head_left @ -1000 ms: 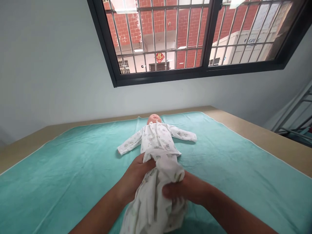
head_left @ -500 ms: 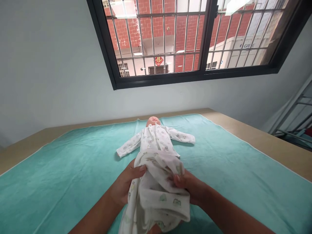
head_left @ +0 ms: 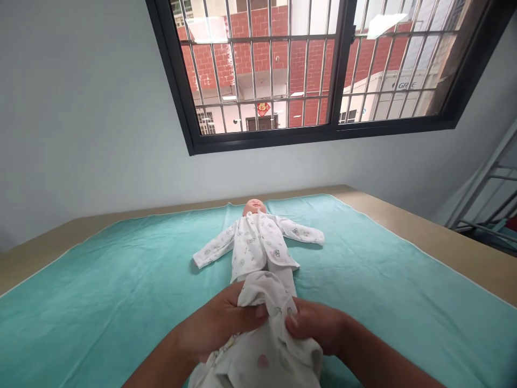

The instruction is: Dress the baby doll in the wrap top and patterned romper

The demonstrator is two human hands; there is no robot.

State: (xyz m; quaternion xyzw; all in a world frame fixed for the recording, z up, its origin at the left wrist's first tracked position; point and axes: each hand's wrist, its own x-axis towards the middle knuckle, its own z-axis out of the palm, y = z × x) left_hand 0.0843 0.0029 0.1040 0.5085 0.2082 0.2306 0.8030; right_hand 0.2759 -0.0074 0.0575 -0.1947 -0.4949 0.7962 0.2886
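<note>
A baby doll (head_left: 254, 206) lies on its back, head toward the window, dressed in a white printed baby jacket (head_left: 250, 248). The jacket's sleeves spread out to both sides, and its front parts at the hem. White cloth shows beneath the hem. Closer to me, a white printed baby garment (head_left: 278, 353) is bunched up over the doll's lower end. My left hand (head_left: 226, 320) is closed on its gathered left edge, thumb on top. Opposite it, my right hand (head_left: 317, 323) pinches the right edge. The doll's feet are hidden; the garment's exact kind is unclear.
A teal sheet (head_left: 133, 280) covers most of the wooden tabletop (head_left: 407, 229). Behind it rise a pale wall (head_left: 100, 134) and a dark-framed barred window (head_left: 258, 141). Metal rails (head_left: 480, 178) stand beyond the right side.
My hands have come closer together, bunching the garment more tightly, and sit slightly lower. More of the jacket's hem and the white cloth under it shows. The view has tilted up slightly.
</note>
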